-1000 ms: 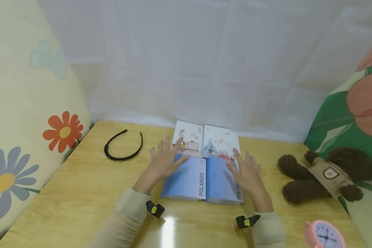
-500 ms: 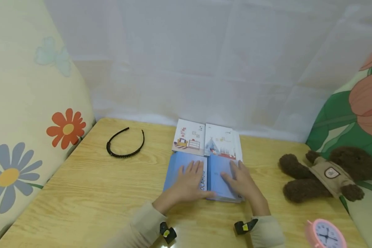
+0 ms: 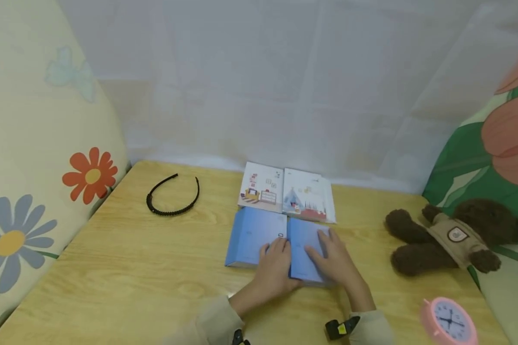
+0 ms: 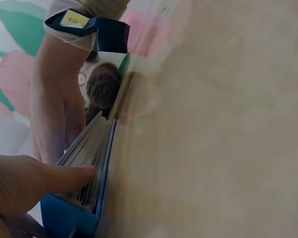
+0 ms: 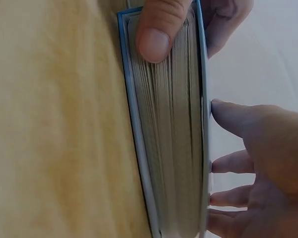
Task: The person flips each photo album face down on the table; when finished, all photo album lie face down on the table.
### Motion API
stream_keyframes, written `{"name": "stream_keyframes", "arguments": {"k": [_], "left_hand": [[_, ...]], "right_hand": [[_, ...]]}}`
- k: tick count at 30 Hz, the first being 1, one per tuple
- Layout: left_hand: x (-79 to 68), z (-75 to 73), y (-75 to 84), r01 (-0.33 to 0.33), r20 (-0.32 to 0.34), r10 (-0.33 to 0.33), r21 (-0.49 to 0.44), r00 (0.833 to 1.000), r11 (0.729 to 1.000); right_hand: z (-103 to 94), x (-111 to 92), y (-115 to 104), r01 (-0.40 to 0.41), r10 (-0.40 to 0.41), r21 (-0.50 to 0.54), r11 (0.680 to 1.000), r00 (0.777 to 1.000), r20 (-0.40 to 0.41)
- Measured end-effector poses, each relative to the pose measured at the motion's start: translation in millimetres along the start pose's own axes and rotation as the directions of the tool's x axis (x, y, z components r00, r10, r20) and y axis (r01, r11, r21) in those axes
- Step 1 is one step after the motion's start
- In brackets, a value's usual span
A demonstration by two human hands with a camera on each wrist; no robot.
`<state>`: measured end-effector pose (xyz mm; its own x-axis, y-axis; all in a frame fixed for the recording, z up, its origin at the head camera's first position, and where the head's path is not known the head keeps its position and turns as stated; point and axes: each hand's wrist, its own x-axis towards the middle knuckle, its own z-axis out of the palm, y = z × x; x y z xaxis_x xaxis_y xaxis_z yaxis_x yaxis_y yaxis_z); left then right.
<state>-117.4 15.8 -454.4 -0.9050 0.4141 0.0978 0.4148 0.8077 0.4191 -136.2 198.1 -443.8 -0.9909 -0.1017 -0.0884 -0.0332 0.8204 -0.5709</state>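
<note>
Blue book lies on the table, right of a matching blue neighbour, its long axis running near to far. The left hand grips its near left corner, thumb on the page edges at the near end, other fingers at the left side. From the right, the right hand rests on the cover with its fingers apart.

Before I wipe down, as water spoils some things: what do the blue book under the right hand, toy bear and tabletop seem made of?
Blue book: smooth, thin and stiff outside, probably card; layered edges suggest paper inside. Toy bear: matt plush, from its fuzzy brown pile; fibre unclear. Tabletop: smooth wood or printed laminate; the grain fits both.
</note>
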Motion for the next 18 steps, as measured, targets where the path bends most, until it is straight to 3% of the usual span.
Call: {"name": "stream_keyframes", "arguments": {"k": [6, 12, 18], "left_hand": [[-22.1, 1.8, 6.0, -0.047, -0.044, 0.048, 0.019, 0.998, 0.999], [-32.5, 1.1, 8.5, -0.061, -0.035, 0.06, -0.013, 0.998, 0.998], [-38.6, -13.5, 11.5, -0.046, 0.009, 0.049, -0.214, 0.999, 0.976]], "right_hand": [[2.0, -23, -5, -0.038, 0.038, 0.005, 0.999, 0.999, 0.009], [5.4, -33, -8, -0.062, 0.062, 0.015, 0.998, 0.998, -0.005], [7.9, -37, -11, -0.047, 0.051, 0.098, 0.994, 0.998, -0.038]]}}
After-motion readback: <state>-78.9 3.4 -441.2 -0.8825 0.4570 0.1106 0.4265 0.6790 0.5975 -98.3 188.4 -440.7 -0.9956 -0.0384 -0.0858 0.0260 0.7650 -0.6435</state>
